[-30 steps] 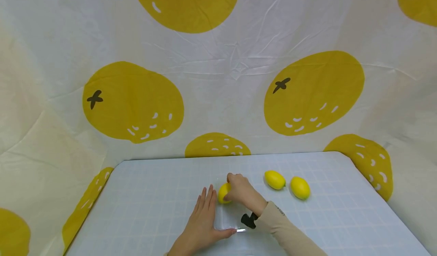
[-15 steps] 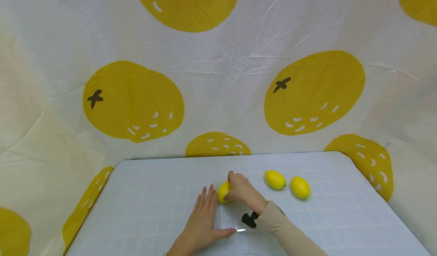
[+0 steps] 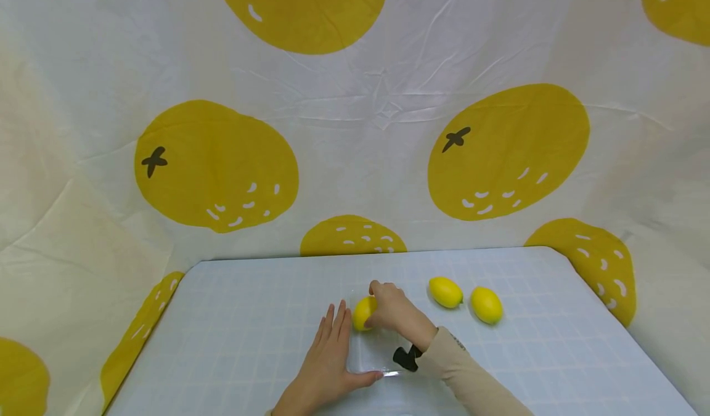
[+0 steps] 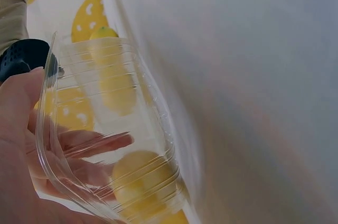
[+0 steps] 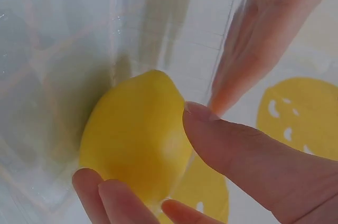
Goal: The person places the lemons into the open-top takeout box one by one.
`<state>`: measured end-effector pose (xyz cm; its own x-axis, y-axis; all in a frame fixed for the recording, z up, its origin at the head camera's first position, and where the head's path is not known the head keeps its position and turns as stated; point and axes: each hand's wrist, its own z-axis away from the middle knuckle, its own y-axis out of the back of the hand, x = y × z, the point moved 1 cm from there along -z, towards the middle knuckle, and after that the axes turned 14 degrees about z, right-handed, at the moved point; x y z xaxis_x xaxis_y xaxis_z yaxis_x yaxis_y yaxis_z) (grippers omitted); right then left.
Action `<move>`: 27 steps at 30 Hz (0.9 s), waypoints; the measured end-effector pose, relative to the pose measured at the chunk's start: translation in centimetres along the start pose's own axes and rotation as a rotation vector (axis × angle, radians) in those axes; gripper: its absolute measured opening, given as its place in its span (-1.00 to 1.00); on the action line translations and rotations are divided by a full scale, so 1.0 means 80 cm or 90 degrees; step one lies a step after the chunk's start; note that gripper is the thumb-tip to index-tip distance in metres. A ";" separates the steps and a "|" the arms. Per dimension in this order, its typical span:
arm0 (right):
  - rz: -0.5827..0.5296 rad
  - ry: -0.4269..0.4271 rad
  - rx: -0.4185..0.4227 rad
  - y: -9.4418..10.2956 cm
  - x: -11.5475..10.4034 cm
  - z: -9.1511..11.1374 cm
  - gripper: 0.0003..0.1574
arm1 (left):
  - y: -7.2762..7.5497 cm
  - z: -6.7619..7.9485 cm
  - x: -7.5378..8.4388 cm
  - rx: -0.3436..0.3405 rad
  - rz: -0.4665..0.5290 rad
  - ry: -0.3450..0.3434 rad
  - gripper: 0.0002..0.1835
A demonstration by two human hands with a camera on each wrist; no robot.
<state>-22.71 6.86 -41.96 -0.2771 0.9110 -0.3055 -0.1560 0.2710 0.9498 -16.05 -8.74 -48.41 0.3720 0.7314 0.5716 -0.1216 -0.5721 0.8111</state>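
Observation:
A clear plastic container (image 3: 368,354) stands near the front middle of the table. My left hand (image 3: 327,363) rests along its left side, fingers extended and thumb at the near rim. In the left wrist view, the ridged wall of the container (image 4: 150,102) is see-through. Inside, toward the far end, lies a yellow lemon (image 3: 362,314), which my right hand (image 3: 396,310) holds. The right wrist view has thumb and fingertips on either side of the lemon (image 5: 140,134). Two other lemons, one nearer (image 3: 446,292) and one farther right (image 3: 487,305), lie to the right.
A pale checked cloth covers the table (image 3: 233,330). Behind it hangs a white curtain (image 3: 355,169) printed with large yellow fruit. A black device (image 3: 407,359) is strapped at my right wrist, above the container's near right part.
Both hands stay in the same place, the right still holding the lemon in the container. The head view has shifted very slightly.

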 end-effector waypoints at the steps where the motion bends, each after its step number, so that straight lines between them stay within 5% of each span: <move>1: -0.002 -0.002 -0.002 0.002 0.000 0.001 -0.32 | 0.000 0.000 0.000 -0.002 0.000 0.003 0.33; 16: -0.059 -0.003 0.055 0.048 0.020 0.022 -0.45 | -0.002 0.000 -0.004 0.012 0.003 -0.012 0.32; 27: -0.246 0.010 0.152 0.075 0.074 0.043 -0.61 | -0.001 -0.001 -0.001 -0.013 0.008 0.029 0.35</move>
<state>-22.05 15.00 -37.82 -0.2559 0.7245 -0.6400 -0.0289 0.6560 0.7542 -16.10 -8.71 -48.50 0.3279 0.7409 0.5861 -0.1454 -0.5735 0.8062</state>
